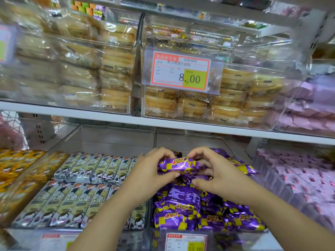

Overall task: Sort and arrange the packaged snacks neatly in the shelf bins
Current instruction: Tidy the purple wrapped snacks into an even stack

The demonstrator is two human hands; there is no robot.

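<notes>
A purple-and-yellow checkered snack packet (178, 165) is held above the clear bin (241, 154) on the lower shelf. My left hand (150, 171) pinches its left end between thumb and fingers. My right hand (210, 169) curls round its right end, with the thumb under the packet. Below lie several more purple packets (195, 211), heaped at odd angles, one turned back side up. The far part of this bin shows bare floor.
Left of it, a clear bin holds silver cartoon-print snack bars (76, 192) in two neat rows. Yellow packets (16, 165) fill the far left bin, pink packets (304, 180) the right one. The upper shelf carries bins of wrapped cakes (226, 105) with a price tag (180, 71).
</notes>
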